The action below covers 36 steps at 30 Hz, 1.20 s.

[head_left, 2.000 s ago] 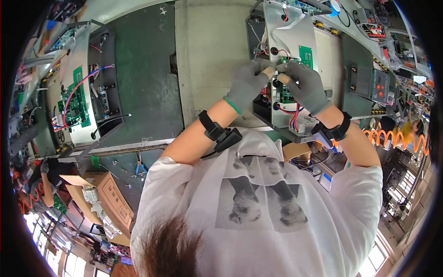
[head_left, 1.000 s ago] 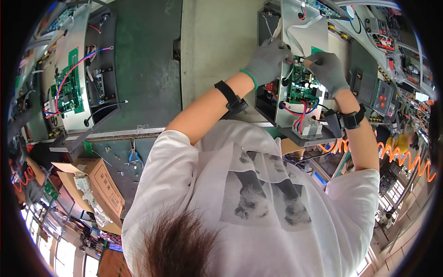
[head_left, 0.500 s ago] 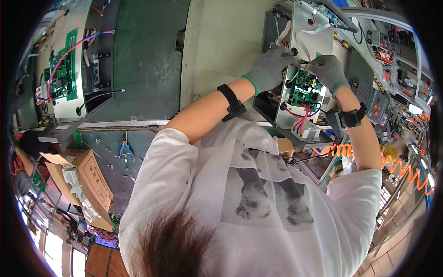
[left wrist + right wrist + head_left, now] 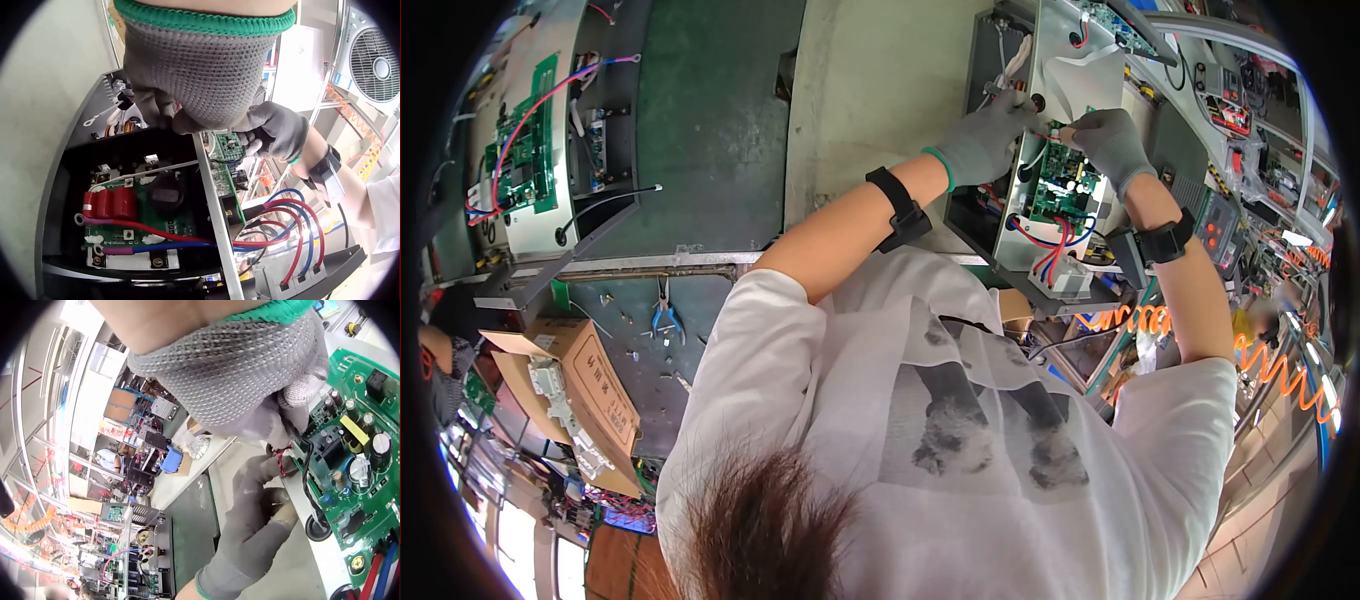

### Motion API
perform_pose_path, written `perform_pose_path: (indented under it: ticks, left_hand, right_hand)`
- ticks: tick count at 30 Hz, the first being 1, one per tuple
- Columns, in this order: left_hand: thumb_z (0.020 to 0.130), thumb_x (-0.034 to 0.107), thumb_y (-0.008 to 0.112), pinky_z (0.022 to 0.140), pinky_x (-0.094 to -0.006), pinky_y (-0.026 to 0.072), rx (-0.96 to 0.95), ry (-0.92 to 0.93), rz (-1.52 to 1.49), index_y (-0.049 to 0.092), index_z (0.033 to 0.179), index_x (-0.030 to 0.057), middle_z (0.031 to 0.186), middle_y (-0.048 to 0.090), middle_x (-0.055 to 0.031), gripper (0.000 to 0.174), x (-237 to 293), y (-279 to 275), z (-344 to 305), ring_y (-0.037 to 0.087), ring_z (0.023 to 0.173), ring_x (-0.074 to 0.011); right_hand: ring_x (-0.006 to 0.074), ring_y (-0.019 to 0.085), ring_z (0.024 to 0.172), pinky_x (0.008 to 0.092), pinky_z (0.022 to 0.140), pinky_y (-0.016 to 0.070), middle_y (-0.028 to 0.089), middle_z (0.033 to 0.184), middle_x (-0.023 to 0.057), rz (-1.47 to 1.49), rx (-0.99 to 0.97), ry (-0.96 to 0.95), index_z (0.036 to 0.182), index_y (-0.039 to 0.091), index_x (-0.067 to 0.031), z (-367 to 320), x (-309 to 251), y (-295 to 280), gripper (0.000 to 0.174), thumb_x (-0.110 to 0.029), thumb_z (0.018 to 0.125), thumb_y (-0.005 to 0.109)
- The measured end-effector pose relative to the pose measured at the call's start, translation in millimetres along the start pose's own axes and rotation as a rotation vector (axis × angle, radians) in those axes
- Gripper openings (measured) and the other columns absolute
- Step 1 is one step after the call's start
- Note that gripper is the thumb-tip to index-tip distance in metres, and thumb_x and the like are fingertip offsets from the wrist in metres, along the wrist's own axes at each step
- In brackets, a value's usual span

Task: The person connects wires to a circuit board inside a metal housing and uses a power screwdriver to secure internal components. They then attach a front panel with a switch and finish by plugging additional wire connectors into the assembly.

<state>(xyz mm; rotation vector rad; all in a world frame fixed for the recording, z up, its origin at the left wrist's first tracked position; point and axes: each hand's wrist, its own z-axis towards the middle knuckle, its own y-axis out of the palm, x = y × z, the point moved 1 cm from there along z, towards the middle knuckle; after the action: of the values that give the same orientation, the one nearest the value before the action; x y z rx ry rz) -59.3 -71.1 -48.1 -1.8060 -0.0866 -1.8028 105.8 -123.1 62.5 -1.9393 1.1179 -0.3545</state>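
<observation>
Both hands wear grey knit gloves and work over the upper end of a green circuit board [image 4: 1068,185] on an upright metal panel of an open black chassis [image 4: 53,206]. My left hand [image 4: 988,145] is at the panel's left edge, its curled fingers on a thin red-and-black twisted wire [image 4: 281,464]. Across from it, my right hand [image 4: 1110,148] pinches the same wire close to the board, a short stretch showing between the hands. A black twisted lead [image 4: 306,465] runs down beside the right fingertips into a grommet [image 4: 317,529]. The gloves hide the wire's ends.
Thick red and blue cables [image 4: 300,219] loop from the chassis to a grey terminal block [image 4: 1065,280]. A second open chassis [image 4: 530,180] stands at left. Blue-handled pliers [image 4: 666,315] and a cardboard box [image 4: 590,385] lie nearer. An orange coiled hose [image 4: 1145,320] hangs at right.
Two seconds ago the hands were together over the board; they have since drawn apart, the right one moving to the board's right side. Over the last half second they barely move.
</observation>
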Motion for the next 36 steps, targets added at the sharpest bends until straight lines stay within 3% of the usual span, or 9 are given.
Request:
perform_pose_path:
  ticks: [8,14,16,18,21,26,30,32,36]
  left_hand:
    - [0.077,0.003,0.053,0.092,-0.0414,0.0461,-0.025,0.033,-0.024,0.053,0.122,0.0193,0.134,0.033,-0.0154,0.048,-10,4,8,0.052,0.111,-0.0358]
    - [0.081,0.008,0.052,0.092,-0.0402,0.0456,0.094,-0.075,-0.200,0.050,0.123,0.0149,0.129,0.043,-0.0167,0.043,-16,-16,-20,0.054,0.106,-0.0347]
    - [0.082,0.011,0.051,0.089,-0.0398,0.0468,0.138,-0.087,-0.156,0.049,0.123,0.0146,0.123,0.049,-0.0162,0.041,-29,-20,-32,0.055,0.103,-0.0341]
    - [0.084,0.006,0.051,0.074,-0.0312,0.0482,0.139,-0.316,-0.035,0.053,0.119,0.0068,0.103,0.059,-0.0104,0.035,-36,-30,-49,0.059,0.080,-0.0192]
    - [0.082,0.017,0.052,0.078,-0.0378,0.0486,0.010,-0.403,-0.110,0.057,0.111,0.0078,0.096,0.064,-0.0133,0.030,-38,-49,-61,0.062,0.087,-0.0308]
    - [0.085,0.014,0.055,0.068,-0.0244,0.0448,-0.010,-0.439,-0.242,0.061,0.106,0.0014,0.087,0.062,-0.0046,0.025,-27,-49,-52,0.054,0.072,-0.0106]
    - [0.085,0.017,0.055,0.069,-0.0262,0.0459,-0.021,-0.383,-0.145,0.059,0.110,0.0021,0.087,0.062,-0.0048,0.030,-11,-19,-10,0.055,0.073,-0.0123]
    - [0.085,0.022,0.056,0.069,-0.0309,0.0475,-0.082,-0.737,-0.552,0.059,0.105,0.0033,0.084,0.061,-0.0111,0.027,-11,5,16,0.058,0.075,-0.0195]
    - [0.084,0.021,0.056,0.063,-0.0303,0.0462,-0.066,-0.252,-0.167,0.059,0.098,0.0041,0.081,0.058,-0.0074,0.023,-69,27,51,0.055,0.071,-0.0166]
  right_hand:
    - [0.0208,0.064,0.065,0.0316,0.067,0.0495,0.066,0.071,0.0136,-0.279,0.148,-0.012,0.081,0.072,-0.0042,-13,-25,0,0.024,-0.025,0.069,0.071]
    - [0.0125,0.057,0.062,0.0274,0.061,0.0470,0.063,0.071,0.0063,0.248,-0.062,0.044,0.103,0.066,-0.0033,-41,-20,-3,0.029,-0.015,0.076,0.067]
    - [0.0123,0.059,0.071,0.0266,0.064,0.0470,0.064,0.082,0.0055,0.295,-0.193,-0.355,0.116,0.058,-0.0028,-53,-14,-18,0.038,-0.013,0.080,0.065]
    - [0.0127,0.058,0.085,0.0264,0.073,0.0473,0.065,0.096,0.0086,0.341,0.085,-0.610,0.119,0.058,-0.0063,-67,7,-28,0.037,-0.014,0.083,0.062]
    - [0.0132,0.059,0.084,0.0281,0.076,0.0476,0.066,0.098,0.0085,0.256,0.350,-0.524,0.116,0.059,-0.0054,-131,20,-51,0.034,-0.017,0.084,0.062]
    - [0.0228,0.060,0.076,0.0312,0.071,0.0472,0.063,0.089,0.0112,0.216,0.710,-0.392,0.104,0.062,-0.0037,-202,71,12,0.027,-0.016,0.081,0.065]
    - [0.0312,0.053,0.083,0.0402,0.074,0.0428,0.056,0.084,0.0096,0.054,0.566,-0.578,0.093,0.060,-0.0086,-222,56,75,0.026,-0.026,0.074,0.066]
    - [0.0296,0.052,0.084,0.0417,0.075,0.0404,0.055,0.084,0.0083,0.015,0.614,-0.567,0.089,0.060,-0.0102,-228,48,84,0.025,-0.028,0.073,0.066]
    - [0.0248,0.051,0.078,0.0386,0.076,0.0358,0.054,0.081,0.0030,0.044,0.687,-0.549,0.084,0.060,-0.0148,-217,50,100,0.022,-0.029,0.070,0.068]
